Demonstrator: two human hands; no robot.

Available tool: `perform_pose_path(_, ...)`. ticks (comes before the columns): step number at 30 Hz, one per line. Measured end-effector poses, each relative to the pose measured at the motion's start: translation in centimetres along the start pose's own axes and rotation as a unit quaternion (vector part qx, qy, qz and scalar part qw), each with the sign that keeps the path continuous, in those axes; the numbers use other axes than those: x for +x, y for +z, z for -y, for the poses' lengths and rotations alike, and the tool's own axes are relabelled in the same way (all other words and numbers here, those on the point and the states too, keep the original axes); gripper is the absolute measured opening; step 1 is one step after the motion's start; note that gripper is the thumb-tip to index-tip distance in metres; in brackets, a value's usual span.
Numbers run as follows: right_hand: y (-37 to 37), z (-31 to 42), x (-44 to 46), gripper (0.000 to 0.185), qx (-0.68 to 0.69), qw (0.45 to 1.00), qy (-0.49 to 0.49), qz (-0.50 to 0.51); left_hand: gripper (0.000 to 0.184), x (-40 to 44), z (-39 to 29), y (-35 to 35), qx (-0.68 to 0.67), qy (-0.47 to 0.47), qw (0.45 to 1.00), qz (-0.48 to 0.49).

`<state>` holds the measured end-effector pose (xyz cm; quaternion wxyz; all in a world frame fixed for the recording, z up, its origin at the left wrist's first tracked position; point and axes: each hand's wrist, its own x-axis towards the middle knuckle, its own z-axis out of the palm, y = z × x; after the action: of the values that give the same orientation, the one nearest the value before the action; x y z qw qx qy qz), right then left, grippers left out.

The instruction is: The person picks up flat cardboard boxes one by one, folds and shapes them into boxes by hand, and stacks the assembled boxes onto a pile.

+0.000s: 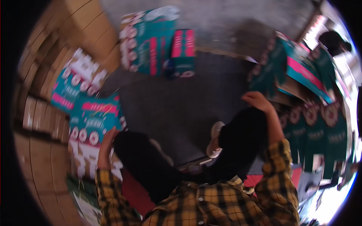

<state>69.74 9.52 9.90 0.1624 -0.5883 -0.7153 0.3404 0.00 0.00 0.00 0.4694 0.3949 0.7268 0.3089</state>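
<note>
My right hand (pixel 259 101) rests on top of my right knee, its fingers loosely bent and nothing seen in them. Beside my left knee, my left hand (pixel 108 142) lies against the edge of a stack of printed teal, pink and white cardboard sheets (pixel 94 122). Its fingers are seen edge-on and partly blurred, so whether they grip the sheets is unclear. More printed sheets (pixel 77 81) lie just beyond that stack.
Ahead on the dark mat (pixel 162 101) lie flat printed cartons (pixel 143 45) and a narrow teal and pink one (pixel 183 52). Brown cardboard stacks (pixel 41 162) line the left. Printed cartons (pixel 307 77) pile up at right. Another person's dark-haired head (pixel 333 42) shows at far right.
</note>
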Motion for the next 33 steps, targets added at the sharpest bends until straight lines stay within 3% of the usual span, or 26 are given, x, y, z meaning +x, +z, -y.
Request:
perform_pose_path(2, -2.9, -1.9, -3.6, 0.022, 0.02, 1.0, -0.005, 0.01, 0.042, -8.6, 0.7, 0.9, 0.011, -0.058, 0.994, -0.09)
perform_pose_path(3, 0.7, 1.8, 2.6, 0.022, 0.034, 0.999, -0.034, -0.021, 0.037, 0.1, 6.1, -4.9, 0.036, -0.048, 0.994, -0.091)
perform_pose_path(6, 1.8, 2.2, 2.0, 0.023, 0.034, 0.999, 0.0, 0.019, 0.031, 0.4, 14.5, -9.4, 0.141, -0.032, 0.981, -0.133)
perform_pose_path(8, 1.8, 2.2, 2.3, 0.024, 0.087, 0.994, 0.059, 0.019, 0.029, 2.0, 19.3, -10.1, 0.178, 0.06, 0.942, -0.277)
perform_pose_path(11, 1.7, 3.0, 2.4, 0.024, 0.089, 0.992, 0.079, 0.034, 0.033, 0.1, 16.5, -9.2, 0.14, 0.007, 0.929, -0.343)
perform_pose_path(12, 1.9, 3.4, 2.5, 0.024, 0.085, 0.992, 0.08, 0.039, 0.041, 0.5, 17.4, -9.5, 0.253, -0.021, 0.873, -0.417)
perform_pose_path(13, 2.2, 3.9, 2.7, 0.025, 0.086, 0.991, 0.092, 0.039, 0.041, 0.5, 18.3, -10.0, 0.252, -0.027, 0.872, -0.418)
perform_pose_path(15, 2.6, 4.2, 2.6, 0.025, 0.085, 0.99, 0.108, 0.041, 0.051, -0.1, 19.8, -9.9, 0.349, -0.147, 0.732, -0.566)
perform_pose_path(17, 2.5, 4.0, 2.6, 0.025, 0.077, 0.99, 0.114, 0.036, 0.05, 0.5, 23.6, -11.9, 0.33, -0.185, 0.747, -0.547)
perform_pose_path(19, 2.4, 4.3, 2.8, 0.025, 0.071, 0.989, 0.124, 0.041, 0.052, 1.9, 27.9, -13.5, 0.194, -0.254, 0.854, -0.41)
perform_pose_path(20, 2.4, 4.4, 2.8, 0.025, 0.067, 0.988, 0.134, 0.045, 0.056, 1.9, 28.4, -13.7, -0.018, -0.3, 0.877, -0.376)
perform_pose_path(23, 2.7, 5.4, 2.6, 0.025, 0.078, 0.986, 0.142, 0.051, 0.058, 2.1, 27.2, -14.0, 0.008, -0.308, 0.874, -0.375)
perform_pose_path(24, 2.8, 5.2, 2.7, 0.025, 0.079, 0.985, 0.141, 0.052, 0.064, 2.8, 29.3, -14.0, 0.041, -0.277, 0.852, -0.442)
perform_pose_path(25, 2.8, 4.9, 2.8, 0.025, 0.066, 0.987, 0.138, 0.046, 0.064, 2.4, 27.6, -13.5, 0.041, -0.278, 0.851, -0.443)
perform_pose_path(27, 2.6, 4.3, 2.9, 0.025, 0.053, 0.989, 0.135, 0.04, 0.081, 2.0, 24.3, -12.1, 0.067, -0.417, 0.748, -0.512)
perform_pose_path(28, 2.5, 4.2, 2.9, 0.025, 0.043, 0.989, 0.138, 0.038, 0.097, 2.1, 26.4, -12.9, -0.014, -0.4, 0.762, -0.509)
perform_pose_path(29, 2.6, 4.0, 2.9, 0.025, 0.033, 0.989, 0.142, 0.037, 0.097, 2.3, 28.6, -13.4, -0.013, -0.401, 0.761, -0.51)
perform_pose_path(31, 2.7, 4.0, 2.8, 0.025, 0.034, 0.987, 0.15, 0.04, 0.082, 2.1, 30.9, -13.9, -0.041, -0.318, 0.735, -0.598)
perform_pose_path(33, 2.6, 4.1, 3.1, 0.025, 0.032, 0.986, 0.156, 0.043, 0.074, 2.8, 34.4, -15.7, -0.012, -0.301, 0.738, -0.603)
